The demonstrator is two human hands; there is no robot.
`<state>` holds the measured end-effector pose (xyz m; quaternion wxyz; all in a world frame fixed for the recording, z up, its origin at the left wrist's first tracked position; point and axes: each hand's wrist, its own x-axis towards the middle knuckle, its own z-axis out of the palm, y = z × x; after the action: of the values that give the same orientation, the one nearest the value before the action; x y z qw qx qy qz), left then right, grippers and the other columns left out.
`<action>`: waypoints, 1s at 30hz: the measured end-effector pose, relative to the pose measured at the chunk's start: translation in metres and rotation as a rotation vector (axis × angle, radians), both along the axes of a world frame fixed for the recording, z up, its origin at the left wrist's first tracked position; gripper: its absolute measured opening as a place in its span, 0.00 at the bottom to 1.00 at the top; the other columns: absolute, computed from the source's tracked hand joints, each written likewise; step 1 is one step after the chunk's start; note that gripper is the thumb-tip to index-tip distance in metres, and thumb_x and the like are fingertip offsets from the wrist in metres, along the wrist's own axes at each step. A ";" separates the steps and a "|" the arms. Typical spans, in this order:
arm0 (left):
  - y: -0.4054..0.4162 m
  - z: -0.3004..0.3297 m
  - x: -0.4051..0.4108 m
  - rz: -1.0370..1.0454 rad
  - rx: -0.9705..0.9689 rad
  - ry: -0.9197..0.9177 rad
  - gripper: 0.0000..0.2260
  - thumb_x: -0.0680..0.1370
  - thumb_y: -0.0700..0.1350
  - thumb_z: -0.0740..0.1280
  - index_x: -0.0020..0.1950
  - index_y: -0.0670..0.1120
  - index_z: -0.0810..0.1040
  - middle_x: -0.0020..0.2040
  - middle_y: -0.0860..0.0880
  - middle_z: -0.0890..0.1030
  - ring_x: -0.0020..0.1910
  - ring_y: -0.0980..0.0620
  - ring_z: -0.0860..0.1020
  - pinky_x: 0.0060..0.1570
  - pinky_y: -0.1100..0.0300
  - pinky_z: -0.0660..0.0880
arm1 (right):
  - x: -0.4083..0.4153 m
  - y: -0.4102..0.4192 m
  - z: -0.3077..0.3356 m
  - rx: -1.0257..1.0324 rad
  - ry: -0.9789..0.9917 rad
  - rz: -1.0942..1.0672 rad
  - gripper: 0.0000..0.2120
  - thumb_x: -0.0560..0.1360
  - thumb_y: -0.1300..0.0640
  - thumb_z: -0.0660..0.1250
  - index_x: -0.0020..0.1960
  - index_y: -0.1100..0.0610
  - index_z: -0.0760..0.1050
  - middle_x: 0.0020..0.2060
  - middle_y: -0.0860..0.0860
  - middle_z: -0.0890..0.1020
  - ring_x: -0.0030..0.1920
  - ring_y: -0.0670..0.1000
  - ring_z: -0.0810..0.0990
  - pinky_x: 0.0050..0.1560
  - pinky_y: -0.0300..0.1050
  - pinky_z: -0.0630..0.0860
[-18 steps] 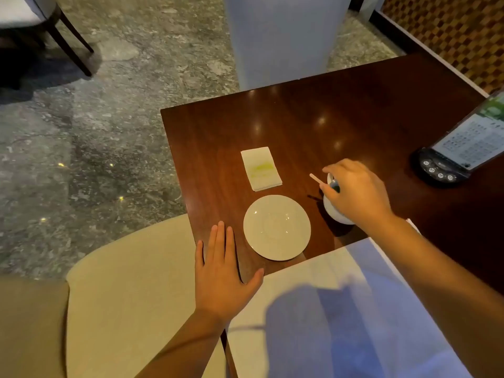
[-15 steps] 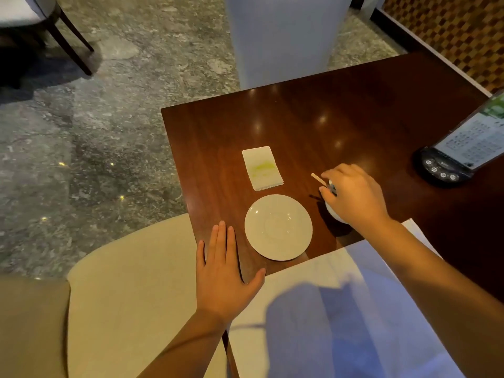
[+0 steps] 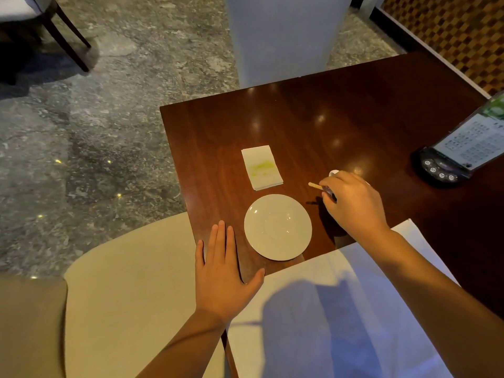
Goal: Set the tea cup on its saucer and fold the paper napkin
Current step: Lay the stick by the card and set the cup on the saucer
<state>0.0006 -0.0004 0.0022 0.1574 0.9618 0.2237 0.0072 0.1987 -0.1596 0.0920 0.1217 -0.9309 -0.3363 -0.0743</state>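
A round white saucer [image 3: 277, 226] lies bare near the front edge of the dark wooden table [image 3: 341, 124]. Just behind it lies a white paper napkin [image 3: 261, 167] with a green mark, a flat rectangle. My right hand [image 3: 354, 203] is to the right of the saucer and closed from above on the white tea cup [image 3: 333, 173]. Only a small white bit of the cup shows past my fingers. A wooden stirrer [image 3: 314, 184] sticks out to the left. My left hand [image 3: 222, 268] rests flat on the table's near left corner, fingers together, touching nothing else.
A menu stand on a black base with buttons [image 3: 439, 170] is at the right edge. A white cloth [image 3: 341, 309] covers the near side of the table. A beige chair [image 3: 122, 282] is at my left, and a white pillar [image 3: 283, 36] stands beyond the table.
My right hand has closed further over the cup. The white cup body that showed under my palm is now hidden, with a dark shadow there. My left hand and the saucer stayed put.
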 end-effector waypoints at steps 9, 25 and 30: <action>0.001 -0.001 0.000 -0.009 -0.007 0.002 0.43 0.72 0.72 0.46 0.74 0.42 0.61 0.75 0.44 0.60 0.75 0.47 0.54 0.72 0.49 0.44 | -0.003 -0.008 -0.002 0.001 -0.047 0.034 0.08 0.68 0.64 0.74 0.47 0.63 0.82 0.41 0.59 0.84 0.39 0.60 0.82 0.40 0.55 0.79; 0.002 -0.005 0.002 -0.010 -0.003 -0.007 0.42 0.71 0.70 0.55 0.74 0.42 0.62 0.75 0.44 0.61 0.75 0.47 0.54 0.70 0.45 0.49 | 0.009 0.126 0.006 -0.163 -0.214 0.480 0.09 0.65 0.65 0.75 0.45 0.63 0.81 0.36 0.58 0.80 0.36 0.57 0.78 0.32 0.45 0.74; 0.004 -0.005 0.000 -0.031 -0.002 0.000 0.43 0.72 0.72 0.50 0.74 0.41 0.61 0.76 0.44 0.60 0.75 0.47 0.54 0.70 0.46 0.48 | 0.015 0.157 -0.018 -0.273 -0.181 0.507 0.06 0.69 0.65 0.72 0.46 0.63 0.81 0.38 0.58 0.80 0.39 0.58 0.79 0.36 0.50 0.78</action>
<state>0.0005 0.0040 -0.0026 0.1585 0.9651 0.2086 0.0046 0.2138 -0.0027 0.0739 -0.0202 -0.8147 -0.5742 -0.0785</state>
